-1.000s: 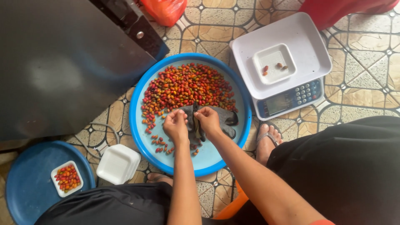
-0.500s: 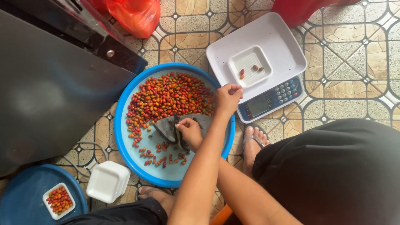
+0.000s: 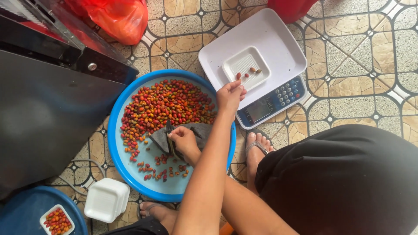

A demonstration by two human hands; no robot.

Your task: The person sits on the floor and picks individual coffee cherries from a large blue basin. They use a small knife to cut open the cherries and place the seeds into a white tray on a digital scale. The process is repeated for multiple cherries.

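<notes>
left hand (image 3: 229,96): arm extended, fingers pinched | right hand (image 3: 184,140): fist closed, gripping

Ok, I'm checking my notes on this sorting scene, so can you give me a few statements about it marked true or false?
1. The left hand reaches over to the white square tray on the white weighing scale. True.
2. The right hand rests on the tiled floor. False: its grip is on a dark grey cloth in the round blue basin.
3. The tray on the scale is heaped full. False: it holds only a few small reddish fruits.
4. A red plastic bag lies beyond the basin. True.
</notes>
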